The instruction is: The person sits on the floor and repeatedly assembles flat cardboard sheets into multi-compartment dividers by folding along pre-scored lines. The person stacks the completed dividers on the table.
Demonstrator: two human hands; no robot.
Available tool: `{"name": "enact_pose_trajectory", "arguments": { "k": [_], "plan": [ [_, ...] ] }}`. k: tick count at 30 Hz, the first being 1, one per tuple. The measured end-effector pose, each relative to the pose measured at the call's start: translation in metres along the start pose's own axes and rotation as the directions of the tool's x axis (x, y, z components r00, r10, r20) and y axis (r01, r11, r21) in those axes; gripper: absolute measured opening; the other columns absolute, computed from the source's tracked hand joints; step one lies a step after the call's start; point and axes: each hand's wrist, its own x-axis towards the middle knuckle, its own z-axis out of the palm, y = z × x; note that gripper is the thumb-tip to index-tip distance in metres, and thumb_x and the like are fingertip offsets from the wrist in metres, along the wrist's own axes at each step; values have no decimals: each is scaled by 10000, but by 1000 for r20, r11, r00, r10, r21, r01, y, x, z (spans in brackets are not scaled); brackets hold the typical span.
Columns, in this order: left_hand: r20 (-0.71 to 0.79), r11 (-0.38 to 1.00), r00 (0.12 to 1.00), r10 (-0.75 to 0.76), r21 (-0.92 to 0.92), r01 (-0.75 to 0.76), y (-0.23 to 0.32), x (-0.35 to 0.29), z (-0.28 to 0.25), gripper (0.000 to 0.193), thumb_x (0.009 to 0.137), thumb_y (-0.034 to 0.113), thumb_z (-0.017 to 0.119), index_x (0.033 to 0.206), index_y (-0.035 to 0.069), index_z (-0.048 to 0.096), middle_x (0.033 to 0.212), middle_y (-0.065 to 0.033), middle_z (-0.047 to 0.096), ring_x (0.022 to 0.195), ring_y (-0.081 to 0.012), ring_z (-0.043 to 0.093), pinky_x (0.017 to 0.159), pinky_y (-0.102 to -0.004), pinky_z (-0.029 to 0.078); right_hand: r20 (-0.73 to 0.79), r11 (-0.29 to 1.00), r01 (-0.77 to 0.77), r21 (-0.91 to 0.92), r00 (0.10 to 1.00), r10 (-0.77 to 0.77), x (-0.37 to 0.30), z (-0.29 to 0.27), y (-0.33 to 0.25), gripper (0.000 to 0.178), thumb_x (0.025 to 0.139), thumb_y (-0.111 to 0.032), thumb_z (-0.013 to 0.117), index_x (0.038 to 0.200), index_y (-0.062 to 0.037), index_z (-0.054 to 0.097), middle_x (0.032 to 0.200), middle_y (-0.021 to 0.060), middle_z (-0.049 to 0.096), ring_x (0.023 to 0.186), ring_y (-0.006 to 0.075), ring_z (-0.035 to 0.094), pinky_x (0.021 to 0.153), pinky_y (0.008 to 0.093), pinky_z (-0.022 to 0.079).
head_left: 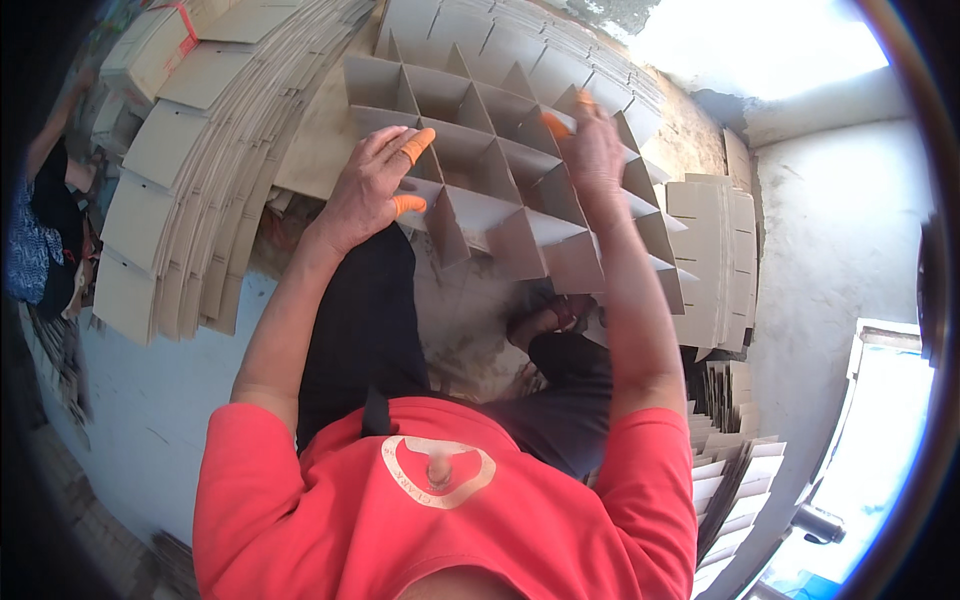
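Note:
A grid of interlocking cardboard dividers (pixel 488 167) stands in front of me, its open cells facing up. At its left edge is my left hand (pixel 372 185), with orange finger covers on thumb and forefinger. Those two fingers are spread apart beside a divider wall, and the hand is open. My right hand (pixel 594 158) reaches over the grid's right part and is slightly blurred. Its orange-covered thumb and forefinger are stretched apart among the panels, so it looks open too. Where its other fingers touch the cardboard is hidden.
A tall row of flat cardboard sheets (pixel 195 165) leans at the left. More slotted cardboard (pixel 535 55) lies behind the grid, and another stack (pixel 705 260) stands on the right by the wall. Another person (pixel 50 225) is at the far left. A foot (pixel 540 325) shows below the grid.

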Motion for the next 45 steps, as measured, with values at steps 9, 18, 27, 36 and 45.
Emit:
{"name": "enact_pose_trajectory", "arguments": {
  "k": [9, 18, 27, 36, 45],
  "plan": [
    [92, 982, 986, 136, 116, -147, -47, 75, 45, 893, 580, 31, 790, 1389, 76, 413, 1384, -83, 473, 1362, -331, 314, 1095, -418, 328, 438, 936, -236, 260, 893, 103, -28, -27, 65, 1030, 755, -657, 639, 1332, 145, 351, 865, 321, 639, 875, 383, 663, 757, 420, 507],
    [343, 942, 916, 207, 184, -281, -24, 143, 41, 456, 652, 8, 707, 1100, 50, 636, 856, -81, 613, 821, -252, 566, 768, -360, 471, 310, 990, 47, 133, 947, -87, -80, -26, 60, 122, 810, -39, 588, 918, -13, 536, 757, 203, 643, 760, 394, 628, 644, 463, 473],
    [-182, 579, 898, 400, 810, -94, 41, 54, -120, 272, 661, -18, 670, 933, 1, 672, 1093, -87, 649, 883, -239, 590, 730, -351, 508, -443, 907, 121, -402, 842, -308, -101, -130, 90, 366, 882, -146, 642, 1220, -49, 546, 1136, 128, 610, 1110, 269, 572, 994, 435, 407],
    [-274, 257, 900, -339, 893, 369, -108, -25, -183, 321, 829, 90, 581, 1146, 51, 609, 1101, -71, 630, 1023, -246, 555, 853, -374, 457, -242, 852, -210, -479, 965, 102, -184, -82, 229, 302, 891, -124, 591, 1176, -26, 574, 1151, 132, 597, 1117, 269, 547, 967, 414, 403],
    [-157, 624, 985, -72, 764, 167, -78, 14, -120, 262, 799, 146, 695, 1032, 28, 671, 933, -92, 673, 887, -260, 612, 802, -382, 491, -289, 640, -503, -581, 862, 416, -229, -81, 309, 624, 780, -437, 705, 1241, -59, 517, 1137, 103, 559, 1130, 286, 493, 916, 430, 414]
  ]
}}
